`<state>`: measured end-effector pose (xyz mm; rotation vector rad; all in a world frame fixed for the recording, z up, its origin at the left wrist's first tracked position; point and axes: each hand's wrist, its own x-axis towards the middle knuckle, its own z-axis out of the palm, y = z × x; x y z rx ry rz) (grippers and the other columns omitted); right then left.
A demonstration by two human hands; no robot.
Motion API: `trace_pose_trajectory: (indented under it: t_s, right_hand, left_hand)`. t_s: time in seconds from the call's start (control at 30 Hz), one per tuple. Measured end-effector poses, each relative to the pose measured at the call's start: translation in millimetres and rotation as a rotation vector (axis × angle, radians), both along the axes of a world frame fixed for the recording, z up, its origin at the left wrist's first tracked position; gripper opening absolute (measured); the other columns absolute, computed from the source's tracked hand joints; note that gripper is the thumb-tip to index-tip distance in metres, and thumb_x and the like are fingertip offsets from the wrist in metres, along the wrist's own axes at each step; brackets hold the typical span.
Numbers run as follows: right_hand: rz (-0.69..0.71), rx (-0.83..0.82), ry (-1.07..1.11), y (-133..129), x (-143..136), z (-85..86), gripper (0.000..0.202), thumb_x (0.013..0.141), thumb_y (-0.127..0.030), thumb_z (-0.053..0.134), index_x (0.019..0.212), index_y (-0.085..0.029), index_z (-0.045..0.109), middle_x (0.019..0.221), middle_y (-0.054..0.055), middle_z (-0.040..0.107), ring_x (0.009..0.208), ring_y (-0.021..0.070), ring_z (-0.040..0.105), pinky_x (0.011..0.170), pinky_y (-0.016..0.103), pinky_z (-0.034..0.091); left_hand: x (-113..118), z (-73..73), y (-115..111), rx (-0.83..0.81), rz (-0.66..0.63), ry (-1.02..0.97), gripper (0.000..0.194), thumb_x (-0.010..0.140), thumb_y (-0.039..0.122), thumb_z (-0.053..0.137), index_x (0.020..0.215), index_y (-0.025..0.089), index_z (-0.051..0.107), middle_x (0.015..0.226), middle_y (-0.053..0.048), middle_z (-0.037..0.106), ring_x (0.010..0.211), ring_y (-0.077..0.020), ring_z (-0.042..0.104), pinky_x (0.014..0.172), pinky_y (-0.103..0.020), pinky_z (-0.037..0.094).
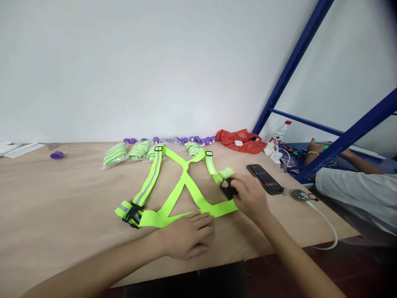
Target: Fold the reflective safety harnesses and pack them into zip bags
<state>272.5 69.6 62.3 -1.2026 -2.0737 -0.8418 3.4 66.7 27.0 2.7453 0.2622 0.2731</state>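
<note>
A neon yellow-green reflective vest made of straps lies spread on the table, its bands crossing in the middle. Flat on its lower band rests my left hand, fingers stretched out. My right hand is closed on a black buckle at the vest's right side, lifted a little off the table. Another black buckle sits at the left side strap. Black sliders show on the upper straps.
Behind the vest lie bagged folded reflective straps and several purple rings. A red plastic bag, a phone, a round cabled device and a bottle are at right. A co-worker's sleeve is beyond the blue frame.
</note>
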Motion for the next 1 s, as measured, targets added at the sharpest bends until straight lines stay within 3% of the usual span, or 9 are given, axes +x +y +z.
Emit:
trace_pose_trajectory:
  t_s: [0.17, 0.3, 0.47, 0.63, 0.73, 0.83, 1.0]
  right_hand:
    - [0.1, -0.303, -0.02, -19, -43, -30.3, 0.029, 0.081, -0.007, 0.054, 0.106, -0.019, 0.064, 0.112, 0.012, 0.07, 0.096, 0.0268, 0.063, 0.082, 0.04, 0.047]
    - [0.191, -0.633, 0.055, -33, -32, -28.9, 0.049, 0.085, -0.022, 0.063, 0.133, -0.023, 0.054, 0.138, 0.011, 0.059, 0.126, 0.0287, 0.054, 0.104, 0.047, 0.045]
    - [0.098, -0.76, 0.33, -44, 15, -21.6, 0.064, 0.086, -0.035, 0.066, 0.145, -0.027, 0.043, 0.149, 0.013, 0.05, 0.138, 0.0309, 0.046, 0.111, 0.054, 0.041]
    - [0.071, -0.983, 0.583, -47, 49, -28.5, 0.058, 0.086, -0.029, 0.063, 0.142, -0.028, 0.051, 0.148, 0.009, 0.053, 0.137, 0.0304, 0.049, 0.113, 0.052, 0.041]
    - [0.105, -1.032, 0.622, -42, 56, -30.8, 0.048, 0.086, -0.027, 0.062, 0.134, -0.027, 0.061, 0.143, 0.008, 0.058, 0.137, 0.0305, 0.049, 0.116, 0.054, 0.037]
    - [0.132, -1.069, 0.696, -36, 57, -32.5, 0.048, 0.085, -0.031, 0.066, 0.132, -0.027, 0.062, 0.143, 0.008, 0.058, 0.136, 0.0303, 0.051, 0.116, 0.054, 0.036]
    - [0.211, -1.134, 1.028, -30, 60, -36.2, 0.057, 0.08, -0.049, 0.074, 0.128, -0.021, 0.062, 0.13, 0.014, 0.066, 0.122, 0.031, 0.062, 0.105, 0.049, 0.05]
  left_hand:
    - [-2, 4.7, 10, -0.17, 0.102, -0.09, 0.005, 0.091, 0.022, 0.055, 0.096, 0.021, 0.057, 0.106, -0.007, 0.065, 0.097, -0.0204, 0.062, 0.084, -0.031, 0.051]
    - [-1, -0.4, 10, -0.219, 0.3, -0.169, 0.024, 0.091, 0.029, 0.057, 0.071, 0.021, 0.045, 0.078, -0.002, 0.054, 0.075, -0.017, 0.055, 0.066, -0.028, 0.044]
    - [4, -2.3, 11, -0.128, 0.504, -0.16, 0.027, 0.082, 0.041, 0.07, 0.089, 0.021, 0.053, 0.097, -0.004, 0.057, 0.086, -0.0218, 0.058, 0.071, -0.032, 0.046]
    - [6, -4.0, 15, -0.101, 0.453, -0.13, 0.034, 0.083, 0.037, 0.071, 0.11, 0.023, 0.056, 0.119, -0.007, 0.061, 0.107, -0.0269, 0.059, 0.088, -0.04, 0.048]
    - [4, -6.5, 18, -0.145, 0.46, -0.143, 0.031, 0.086, 0.035, 0.067, 0.113, 0.023, 0.057, 0.114, -0.007, 0.065, 0.108, -0.0274, 0.06, 0.089, -0.041, 0.049]
    - [2, -8.1, 21, -0.214, 0.483, -0.178, 0.031, 0.085, 0.033, 0.068, 0.112, 0.023, 0.058, 0.113, -0.006, 0.066, 0.109, -0.0263, 0.061, 0.089, -0.039, 0.05]
    - [2, -11.2, 22, -0.246, 0.509, -0.229, 0.03, 0.084, 0.031, 0.069, 0.111, 0.022, 0.061, 0.113, -0.007, 0.066, 0.109, -0.0256, 0.061, 0.093, -0.039, 0.05]
